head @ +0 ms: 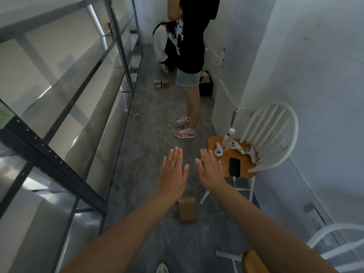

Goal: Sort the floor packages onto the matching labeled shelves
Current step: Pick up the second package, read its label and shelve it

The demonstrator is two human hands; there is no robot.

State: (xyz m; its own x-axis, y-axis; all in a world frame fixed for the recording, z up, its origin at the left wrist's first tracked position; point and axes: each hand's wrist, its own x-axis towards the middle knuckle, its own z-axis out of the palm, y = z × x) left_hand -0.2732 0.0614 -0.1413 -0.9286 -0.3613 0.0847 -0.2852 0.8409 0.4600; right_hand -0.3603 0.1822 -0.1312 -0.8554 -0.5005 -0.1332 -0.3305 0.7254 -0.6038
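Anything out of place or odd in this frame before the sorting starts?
Nothing damaged or spilled. Both hands, left hand and right hand, are held out flat and empty. A brown package stands on the floor below them, and more small boxes sit farther down the aisle. The phone overhangs the chair seat edge slightly.

no text legible — labels too blurred

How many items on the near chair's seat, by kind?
White controllers: 3
Phone: 1
White bottle: 1
Total: 5, all on the wooden chair seat.
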